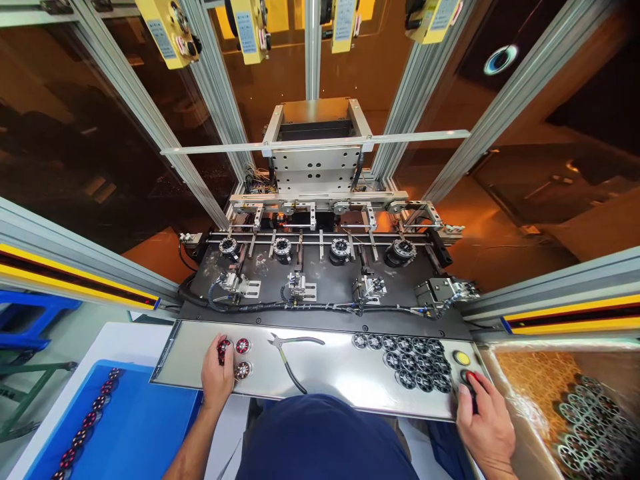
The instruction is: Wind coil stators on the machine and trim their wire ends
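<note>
Head view: left hand [217, 377] clamps occluded disc [225, 351]; cannot tell grip of right hand [484, 417] by something red [471, 378].

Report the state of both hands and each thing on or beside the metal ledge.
Left hand: closed on a red-and-black round part.
Right hand: curled at a red-topped control; pressing or not, unclear.
Yellow button: uncovered.
Cutters: lying down, jaws open, handles spread.
Two loose red parts: lying flat, apart.
Black parts: lying flat, packed close together.
Blue tray: holding a line of red-and-black parts.
Box: open, holding metal rings.
</note>
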`<action>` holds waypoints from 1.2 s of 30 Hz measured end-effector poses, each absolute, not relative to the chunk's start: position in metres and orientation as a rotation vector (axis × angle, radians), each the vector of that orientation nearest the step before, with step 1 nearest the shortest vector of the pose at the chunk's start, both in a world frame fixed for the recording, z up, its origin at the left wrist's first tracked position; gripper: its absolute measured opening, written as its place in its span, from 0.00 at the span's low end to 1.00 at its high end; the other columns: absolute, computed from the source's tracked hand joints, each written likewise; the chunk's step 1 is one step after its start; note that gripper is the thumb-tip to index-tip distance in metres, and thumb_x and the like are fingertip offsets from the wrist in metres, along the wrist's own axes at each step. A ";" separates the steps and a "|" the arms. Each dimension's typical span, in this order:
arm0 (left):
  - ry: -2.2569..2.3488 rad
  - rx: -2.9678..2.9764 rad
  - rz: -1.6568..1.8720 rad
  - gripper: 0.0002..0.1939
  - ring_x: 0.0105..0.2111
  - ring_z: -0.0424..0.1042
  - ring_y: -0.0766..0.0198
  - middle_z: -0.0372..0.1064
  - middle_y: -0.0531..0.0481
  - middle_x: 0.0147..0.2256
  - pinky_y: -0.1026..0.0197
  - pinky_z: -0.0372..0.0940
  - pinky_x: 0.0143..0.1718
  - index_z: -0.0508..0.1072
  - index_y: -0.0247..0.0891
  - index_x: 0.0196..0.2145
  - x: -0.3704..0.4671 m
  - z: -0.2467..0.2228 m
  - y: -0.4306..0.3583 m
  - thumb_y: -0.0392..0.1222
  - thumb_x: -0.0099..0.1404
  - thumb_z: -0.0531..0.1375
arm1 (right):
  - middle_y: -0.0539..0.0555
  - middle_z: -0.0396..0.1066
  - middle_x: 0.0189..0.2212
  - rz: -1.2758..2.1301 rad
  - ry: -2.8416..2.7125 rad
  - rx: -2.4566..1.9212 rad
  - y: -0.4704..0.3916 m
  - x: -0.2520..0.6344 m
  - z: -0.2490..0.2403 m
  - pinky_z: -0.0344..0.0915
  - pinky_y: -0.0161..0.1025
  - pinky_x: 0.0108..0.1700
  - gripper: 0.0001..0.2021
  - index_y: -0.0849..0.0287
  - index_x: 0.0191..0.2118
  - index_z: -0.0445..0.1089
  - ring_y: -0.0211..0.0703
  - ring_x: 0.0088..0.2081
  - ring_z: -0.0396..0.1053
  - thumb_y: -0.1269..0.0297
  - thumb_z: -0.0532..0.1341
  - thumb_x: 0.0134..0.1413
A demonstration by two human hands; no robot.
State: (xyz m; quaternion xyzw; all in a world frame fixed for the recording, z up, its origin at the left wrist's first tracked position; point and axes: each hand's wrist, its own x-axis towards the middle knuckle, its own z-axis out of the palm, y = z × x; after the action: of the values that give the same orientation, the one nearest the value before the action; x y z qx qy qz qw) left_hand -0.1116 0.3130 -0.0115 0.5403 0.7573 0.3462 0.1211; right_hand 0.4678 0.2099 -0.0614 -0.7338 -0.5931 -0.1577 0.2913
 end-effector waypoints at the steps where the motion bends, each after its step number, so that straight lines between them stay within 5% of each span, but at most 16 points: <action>1: 2.212 1.580 1.011 0.25 0.54 0.70 0.47 0.72 0.38 0.52 0.44 0.63 0.58 0.67 0.37 0.56 -0.111 -0.011 0.313 0.54 0.67 0.53 | 0.70 0.71 0.50 -0.419 -1.583 -1.956 0.210 0.468 -0.061 0.67 0.54 0.55 0.22 0.72 0.52 0.71 0.60 0.50 0.71 0.58 0.53 0.65; 36: 2.221 1.577 0.997 0.28 0.54 0.70 0.45 0.72 0.36 0.52 0.42 0.62 0.59 0.67 0.35 0.55 -0.110 -0.008 0.314 0.57 0.67 0.52 | 0.68 0.71 0.51 -0.420 -1.574 -1.949 0.209 0.468 -0.061 0.67 0.52 0.54 0.19 0.69 0.53 0.70 0.59 0.51 0.71 0.60 0.55 0.64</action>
State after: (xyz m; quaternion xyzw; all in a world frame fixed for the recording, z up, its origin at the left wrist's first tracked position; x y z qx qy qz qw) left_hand -0.1100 0.3142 -0.0078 0.5396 0.7603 0.3411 0.1201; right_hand 0.4678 0.2093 -0.0612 -0.7327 -0.5919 -0.1581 0.2963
